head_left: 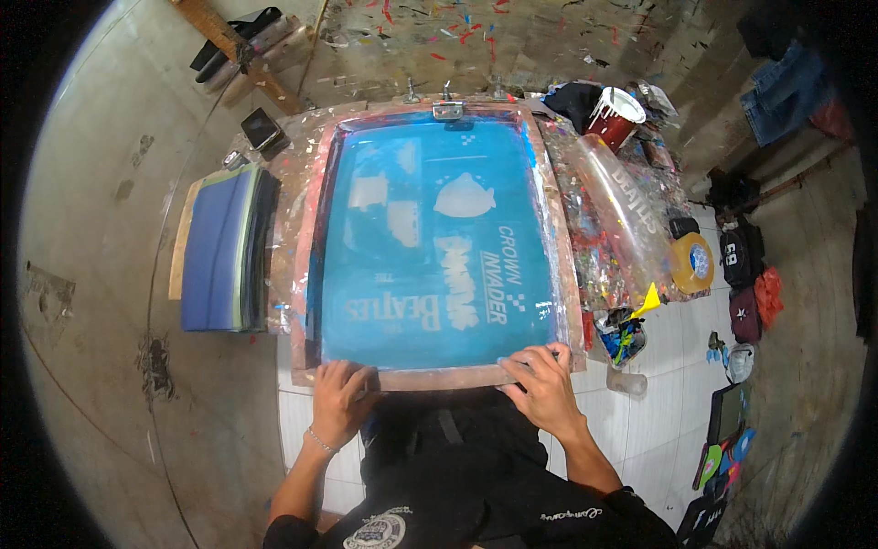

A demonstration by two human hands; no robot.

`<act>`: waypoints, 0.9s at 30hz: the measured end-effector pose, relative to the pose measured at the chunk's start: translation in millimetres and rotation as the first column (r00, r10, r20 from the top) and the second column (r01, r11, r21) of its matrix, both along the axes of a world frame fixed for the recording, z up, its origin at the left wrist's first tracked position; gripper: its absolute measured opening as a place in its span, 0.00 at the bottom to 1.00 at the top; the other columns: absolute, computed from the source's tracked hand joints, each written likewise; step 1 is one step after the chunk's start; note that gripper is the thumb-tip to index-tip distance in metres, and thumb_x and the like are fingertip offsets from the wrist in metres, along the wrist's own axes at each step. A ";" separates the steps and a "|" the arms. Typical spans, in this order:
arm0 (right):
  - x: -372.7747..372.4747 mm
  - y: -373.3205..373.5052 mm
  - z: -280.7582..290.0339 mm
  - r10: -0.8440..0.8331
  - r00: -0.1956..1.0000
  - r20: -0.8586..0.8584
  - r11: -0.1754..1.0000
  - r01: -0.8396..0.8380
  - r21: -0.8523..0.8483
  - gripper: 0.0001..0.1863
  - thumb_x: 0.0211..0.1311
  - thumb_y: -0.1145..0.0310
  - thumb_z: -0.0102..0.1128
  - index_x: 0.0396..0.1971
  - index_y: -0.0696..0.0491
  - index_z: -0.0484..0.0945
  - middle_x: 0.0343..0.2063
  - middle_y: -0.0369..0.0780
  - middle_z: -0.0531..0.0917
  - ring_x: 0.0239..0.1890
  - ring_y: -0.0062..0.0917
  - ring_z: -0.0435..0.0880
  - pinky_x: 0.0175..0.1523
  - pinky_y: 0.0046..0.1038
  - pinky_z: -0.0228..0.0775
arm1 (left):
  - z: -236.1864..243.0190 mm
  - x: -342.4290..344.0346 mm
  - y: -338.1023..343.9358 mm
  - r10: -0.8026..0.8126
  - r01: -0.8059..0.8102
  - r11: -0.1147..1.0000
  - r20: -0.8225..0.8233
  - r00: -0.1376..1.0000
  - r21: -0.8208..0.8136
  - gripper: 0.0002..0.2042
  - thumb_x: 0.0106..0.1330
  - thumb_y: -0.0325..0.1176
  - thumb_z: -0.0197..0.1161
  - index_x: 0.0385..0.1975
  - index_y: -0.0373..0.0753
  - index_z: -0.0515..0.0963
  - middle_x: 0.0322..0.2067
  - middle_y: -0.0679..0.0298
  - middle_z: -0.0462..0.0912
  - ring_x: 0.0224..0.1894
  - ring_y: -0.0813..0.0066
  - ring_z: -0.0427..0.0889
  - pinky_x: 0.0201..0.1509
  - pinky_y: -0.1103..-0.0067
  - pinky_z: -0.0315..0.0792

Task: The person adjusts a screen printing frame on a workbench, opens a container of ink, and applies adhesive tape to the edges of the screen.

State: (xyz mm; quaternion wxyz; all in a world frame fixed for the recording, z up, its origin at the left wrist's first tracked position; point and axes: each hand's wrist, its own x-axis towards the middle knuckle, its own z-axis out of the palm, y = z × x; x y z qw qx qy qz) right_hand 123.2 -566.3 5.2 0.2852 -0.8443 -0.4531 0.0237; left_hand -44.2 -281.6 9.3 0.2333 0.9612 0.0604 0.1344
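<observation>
With the screen frame (439, 378) extending out from the metal clamp (447, 111), we pinch its edge farthest from that clamp with our left hand (345, 399) and right hand (541, 381), apparently at the positioning step, where the next move likely calls for level, even handling.

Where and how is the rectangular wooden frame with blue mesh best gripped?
Probably by the rectangular wooden frame's near rail, from the person's side, one of the hands toward each end. That rail is long, straight and nearest the body; the left hand and right hand hold it there. The far rail looks less handy, with a silvery metal fitting near its middle.
</observation>
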 end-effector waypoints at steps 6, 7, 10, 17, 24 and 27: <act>-0.3 -2.7 -0.7 -0.006 1.000 0.014 0.999 0.005 0.033 0.22 0.43 0.72 0.71 0.43 0.53 0.80 0.40 0.37 0.78 0.46 0.30 0.75 0.56 0.42 0.55 | -2.9 2.4 -2.5 0.001 -0.001 1.000 0.005 1.000 0.021 0.19 0.43 0.25 0.71 0.39 0.39 0.77 0.33 0.62 0.75 0.37 0.61 0.73 0.42 0.69 0.63; -0.3 -3.8 -0.5 -0.008 1.000 0.008 1.000 0.007 0.030 0.22 0.43 0.72 0.71 0.43 0.53 0.80 0.40 0.38 0.78 0.46 0.30 0.76 0.55 0.42 0.55 | -3.0 3.0 -3.4 0.004 -0.004 1.000 0.015 1.000 0.024 0.19 0.43 0.25 0.71 0.39 0.39 0.77 0.33 0.62 0.75 0.37 0.61 0.73 0.42 0.69 0.63; 4.8 -2.2 1.5 -0.003 1.000 0.008 0.999 0.003 0.051 0.22 0.42 0.72 0.71 0.43 0.53 0.80 0.40 0.38 0.79 0.46 0.31 0.76 0.55 0.42 0.55 | -2.0 1.0 -3.9 0.003 -0.004 1.000 0.045 0.999 0.025 0.21 0.41 0.24 0.71 0.39 0.38 0.77 0.34 0.61 0.75 0.37 0.61 0.73 0.42 0.69 0.63; 6.1 -4.3 -6.1 -0.007 1.000 -0.019 0.998 0.008 0.062 0.22 0.42 0.72 0.72 0.42 0.53 0.80 0.40 0.38 0.79 0.47 0.30 0.75 0.56 0.41 0.54 | -6.5 4.0 -8.7 0.029 -0.030 0.999 0.047 0.998 0.020 0.21 0.40 0.23 0.71 0.40 0.38 0.77 0.33 0.61 0.75 0.37 0.61 0.73 0.42 0.68 0.63; 1.9 -4.4 -18.5 -0.025 0.996 -0.082 0.999 0.028 0.029 0.21 0.43 0.72 0.72 0.42 0.54 0.79 0.40 0.38 0.79 0.47 0.31 0.75 0.57 0.41 0.54 | -17.8 3.3 -14.1 0.053 -0.053 0.999 0.027 0.998 0.001 0.19 0.43 0.22 0.69 0.38 0.38 0.77 0.31 0.62 0.74 0.36 0.62 0.73 0.41 0.69 0.63; 1.5 -1.3 -17.8 -0.040 0.993 -0.114 0.999 0.043 0.027 0.21 0.44 0.72 0.71 0.42 0.54 0.80 0.41 0.38 0.79 0.48 0.31 0.75 0.57 0.40 0.54 | -16.6 1.6 -12.9 0.072 -0.073 0.997 0.022 0.997 0.016 0.18 0.43 0.22 0.69 0.38 0.39 0.77 0.31 0.62 0.74 0.35 0.62 0.73 0.41 0.69 0.62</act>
